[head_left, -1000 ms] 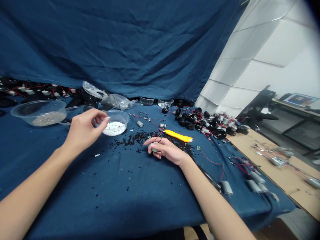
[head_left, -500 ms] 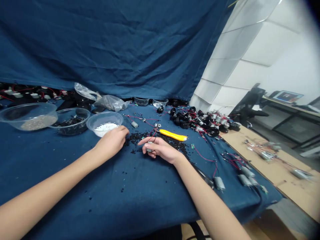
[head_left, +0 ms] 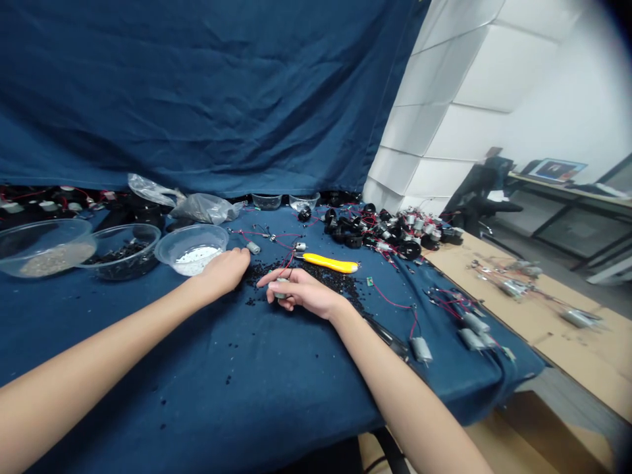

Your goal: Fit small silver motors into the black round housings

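Observation:
My right hand (head_left: 309,294) is closed loosely around a small silver motor (head_left: 280,289), its index finger stretched out to the left. A red wire rises from the motor's side. My left hand (head_left: 226,271) is closed just to the right of the bowl of white bits (head_left: 174,241). Its fingertips are turned away, so whatever they pinch is hidden. Between and behind both hands spreads a scatter of tiny black pieces (head_left: 345,284) on the blue cloth. A yellow-handled tool (head_left: 330,263) lies beyond my right hand, beside another wired motor (head_left: 299,246).
A bowl of black parts (head_left: 129,266) and a bowl of beige bits (head_left: 14,266) stand at the left. Behind them lies a clear plastic bag (head_left: 205,208). Wired motors and black housings are heaped (head_left: 409,249) at back right. Loose motors (head_left: 421,349) lie near the right edge.
The view has swung slightly right, so the table appears shifted left. My left hand has moved a little rightward from the white-bits bowl. My right hand still holds the motor.

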The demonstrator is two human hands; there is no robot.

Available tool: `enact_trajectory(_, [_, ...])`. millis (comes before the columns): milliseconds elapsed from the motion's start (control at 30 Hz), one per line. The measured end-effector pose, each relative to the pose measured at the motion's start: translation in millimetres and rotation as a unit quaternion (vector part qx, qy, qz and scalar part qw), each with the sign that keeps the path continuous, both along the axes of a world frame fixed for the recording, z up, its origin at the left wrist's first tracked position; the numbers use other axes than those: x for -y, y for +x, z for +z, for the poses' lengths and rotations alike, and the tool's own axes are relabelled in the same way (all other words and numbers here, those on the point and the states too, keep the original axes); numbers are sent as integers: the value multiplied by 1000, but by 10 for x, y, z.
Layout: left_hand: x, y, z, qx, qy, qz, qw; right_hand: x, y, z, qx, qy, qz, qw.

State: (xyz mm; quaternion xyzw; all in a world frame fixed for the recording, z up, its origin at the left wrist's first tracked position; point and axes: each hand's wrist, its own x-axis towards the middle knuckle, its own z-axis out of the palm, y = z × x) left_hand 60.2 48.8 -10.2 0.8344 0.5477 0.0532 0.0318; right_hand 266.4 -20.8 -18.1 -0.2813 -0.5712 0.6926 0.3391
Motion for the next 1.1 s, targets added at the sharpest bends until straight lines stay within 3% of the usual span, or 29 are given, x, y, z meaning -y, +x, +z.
enact_trajectory(167, [397,-20,142,159,-70,-49,984,2,-21,-4,-35,-15,-18,999])
enact_trajectory(233, [606,-34,101,249,-94,-60,962,3,-24,-15,-39,-20,-20,999])
enact_trajectory(333, [821,-79,-57,380,-80,-22,921,-3,-20,-48,-23,-18,-39,999])
enact_trajectory(467, [875,-123,-221,486,-76,15,871,-18,-57,-116,24,-3,-83,996])
enact_trajectory(633, [895,-89,-193,531,-89,6,842,-5,-175,-176,62,39,-146,987])
enact_trajectory(833, [919,-99,-145,519,-64,6,852,13,-159,-195,129,50,-111,984])
enact_trajectory(1100, [907,-159,-170,365,-14,-30,930,85,-46,-89,240,31,-70,968])
